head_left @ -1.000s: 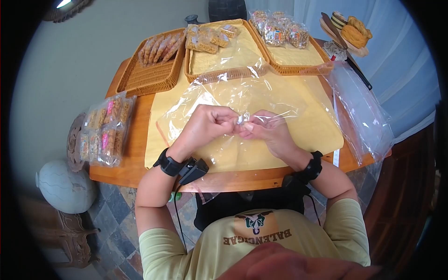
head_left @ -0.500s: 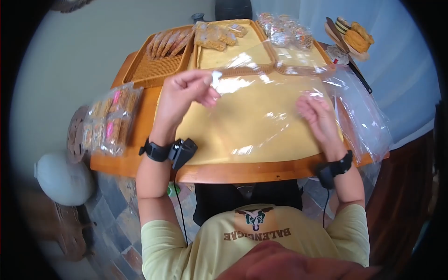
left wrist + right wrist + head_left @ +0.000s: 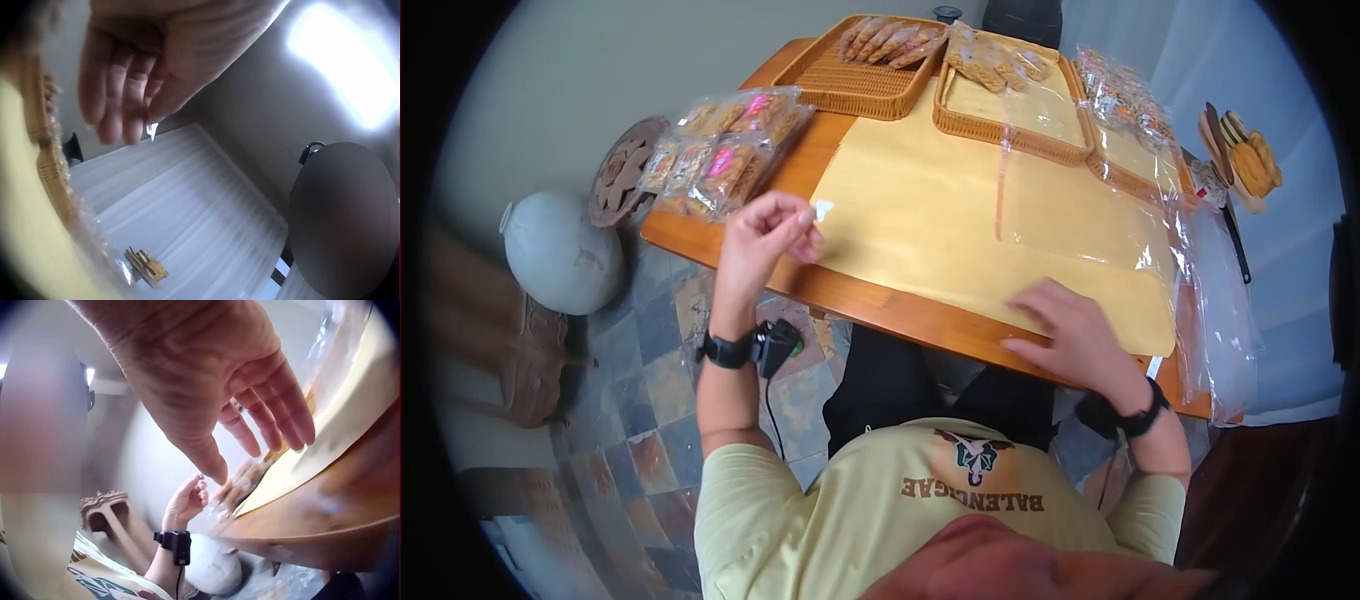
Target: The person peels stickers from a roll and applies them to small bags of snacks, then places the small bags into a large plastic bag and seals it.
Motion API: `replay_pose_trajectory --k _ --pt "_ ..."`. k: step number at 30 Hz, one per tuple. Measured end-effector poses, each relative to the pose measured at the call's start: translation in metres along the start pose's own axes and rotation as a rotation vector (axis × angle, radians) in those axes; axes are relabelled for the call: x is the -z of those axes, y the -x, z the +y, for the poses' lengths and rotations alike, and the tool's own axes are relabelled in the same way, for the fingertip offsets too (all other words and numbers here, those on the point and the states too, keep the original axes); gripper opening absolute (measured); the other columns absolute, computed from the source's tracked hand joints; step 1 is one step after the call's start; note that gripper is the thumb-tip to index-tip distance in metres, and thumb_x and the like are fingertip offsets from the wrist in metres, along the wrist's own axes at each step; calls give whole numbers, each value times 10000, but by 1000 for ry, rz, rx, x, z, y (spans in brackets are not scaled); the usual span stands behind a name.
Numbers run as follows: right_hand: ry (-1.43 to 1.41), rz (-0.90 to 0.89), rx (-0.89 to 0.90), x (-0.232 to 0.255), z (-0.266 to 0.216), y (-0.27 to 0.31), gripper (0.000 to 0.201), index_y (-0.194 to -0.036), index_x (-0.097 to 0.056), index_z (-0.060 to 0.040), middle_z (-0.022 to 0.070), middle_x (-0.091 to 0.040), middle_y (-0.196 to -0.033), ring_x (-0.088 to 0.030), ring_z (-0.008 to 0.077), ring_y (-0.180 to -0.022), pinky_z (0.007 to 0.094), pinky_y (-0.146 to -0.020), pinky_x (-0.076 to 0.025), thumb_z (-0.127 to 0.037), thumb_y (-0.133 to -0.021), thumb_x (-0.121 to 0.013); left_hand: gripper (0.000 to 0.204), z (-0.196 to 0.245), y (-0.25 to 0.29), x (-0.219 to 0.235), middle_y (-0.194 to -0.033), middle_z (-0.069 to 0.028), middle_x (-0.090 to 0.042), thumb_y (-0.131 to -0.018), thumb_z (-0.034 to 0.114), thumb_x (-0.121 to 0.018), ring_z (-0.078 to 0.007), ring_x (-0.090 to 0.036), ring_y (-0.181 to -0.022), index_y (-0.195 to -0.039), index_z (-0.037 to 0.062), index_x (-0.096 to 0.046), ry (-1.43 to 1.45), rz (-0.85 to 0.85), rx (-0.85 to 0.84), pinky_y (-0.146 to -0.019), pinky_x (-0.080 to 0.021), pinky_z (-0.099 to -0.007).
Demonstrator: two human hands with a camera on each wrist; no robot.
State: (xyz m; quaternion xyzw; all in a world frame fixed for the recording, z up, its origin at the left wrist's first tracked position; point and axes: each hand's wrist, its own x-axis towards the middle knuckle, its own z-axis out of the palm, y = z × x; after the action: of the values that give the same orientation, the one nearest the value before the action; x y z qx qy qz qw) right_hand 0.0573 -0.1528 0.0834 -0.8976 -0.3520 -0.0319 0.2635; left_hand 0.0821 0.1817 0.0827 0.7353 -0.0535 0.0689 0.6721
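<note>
My left hand [image 3: 765, 240] pinches a small white scrap [image 3: 823, 210] between thumb and forefinger, above the left front part of the yellow sheet [image 3: 910, 200]. In the left wrist view the scrap [image 3: 152, 130] pokes out past the fingertips. Over the table's front edge, my right hand [image 3: 1075, 330] has its fingers spread and holds nothing; the right wrist view shows its thumb [image 3: 209, 462] apart from the fingers. A clear plastic bag [image 3: 1060, 215] with a reddish edge strip lies across the sheet's right side, beyond the right hand.
Packed snacks [image 3: 720, 160] in clear wrap lie at the table's left. Wicker trays line the back: one [image 3: 840, 95] with long wrapped snacks, another [image 3: 1010, 135] with wrapped pieces. More clear bags [image 3: 1220, 320] hang over the right edge, near a black-handled utensil [image 3: 1238, 245].
Both hands moved apart from the plastic they held together. The left went left with the white scrap; the right let go and drew back towards the front edge. The head view turned left.
</note>
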Motion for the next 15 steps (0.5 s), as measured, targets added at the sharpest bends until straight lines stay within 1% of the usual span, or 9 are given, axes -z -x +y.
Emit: replay_pose_trajectory --k 1,3,4,5,7,8,9,13,15 --pt "47 2 104 -11 -8 -16 352 -968 -527 -51 81 -524 -900 -540 234 -833 314 -652 -460 -176 -671 -668 126 -7 11 1 -671 -77 -605 -831 115 -565 -121 -587 -539 -846 -11 -560 22 49 27 -508 -489 -212" --pt "63 -20 184 -32 -21 -44 430 -1011 -484 -48 96 -479 -890 -500 251 -853 349 -655 -447 -122 -622 -654 125 -17 31 1 -675 -64 -603 -823 98 -582 -101 -582 -552 -867 -17 -559 87 142 77 -501 -477 -193" --pt "59 -20 193 -42 -21 -55 430 -1011 -484 -48 96 -479 -890 -500 251 -853 349 -655 -447 -122 -622 -654 127 -23 38 3 -676 -66 -605 -822 99 -585 -98 -582 -557 -866 -17 -558 60 162 50 -507 -475 -190" --pt "131 -17 228 -53 -20 -65 406 -974 -483 -42 98 -464 -850 -488 255 -816 354 -637 -436 -104 -605 -640 117 -26 44 3 -673 -62 -602 -823 92 -580 -91 -577 -560 -856 -18 -556 54 187 49 -510 -473 -188" --pt "202 -18 278 -60 -20 -77 383 -938 -482 -36 100 -450 -811 -477 259 -779 359 -619 -425 -86 -587 -626 108 -29 50 3 -671 -57 -600 -825 85 -574 -83 -572 -562 -847 -18 -555 49 228 45 -514 -471 -186" --pt "277 5 310 -60 -20 -80 351 -902 -478 -36 100 -442 -793 -471 253 -755 352 -610 -411 -74 -581 -616 98 -31 52 5 -668 -51 -596 -826 79 -567 -76 -567 -571 -837 -17 -553 -37 234 36 -524 -471 -187" --pt "352 28 337 -61 -19 -82 321 -866 -473 -37 100 -434 -776 -466 248 -730 345 -600 -398 -62 -575 -605 89 -32 53 5 -665 -45 -593 -828 73 -561 -69 -563 -579 -827 -16 -550 -121 235 29 -533 -472 -187" --pt "466 37 306 -59 -14 -84 289 -843 -474 -37 101 -440 -767 -472 243 -733 331 -604 -384 -57 -584 -602 76 -27 50 -2 -668 -35 -590 -830 63 -550 -63 -559 -601 -812 -11 -549 -126 206 75 -553 -475 -195" --pt "351 159 311 -46 -18 -87 280 -828 -472 -39 103 -440 -755 -476 253 -716 348 -605 -388 -45 -584 -608 71 -26 47 -5 -673 -31 -593 -825 60 -553 -69 -568 -614 -811 -10 -548 -122 71 76 -574 -477 -204"
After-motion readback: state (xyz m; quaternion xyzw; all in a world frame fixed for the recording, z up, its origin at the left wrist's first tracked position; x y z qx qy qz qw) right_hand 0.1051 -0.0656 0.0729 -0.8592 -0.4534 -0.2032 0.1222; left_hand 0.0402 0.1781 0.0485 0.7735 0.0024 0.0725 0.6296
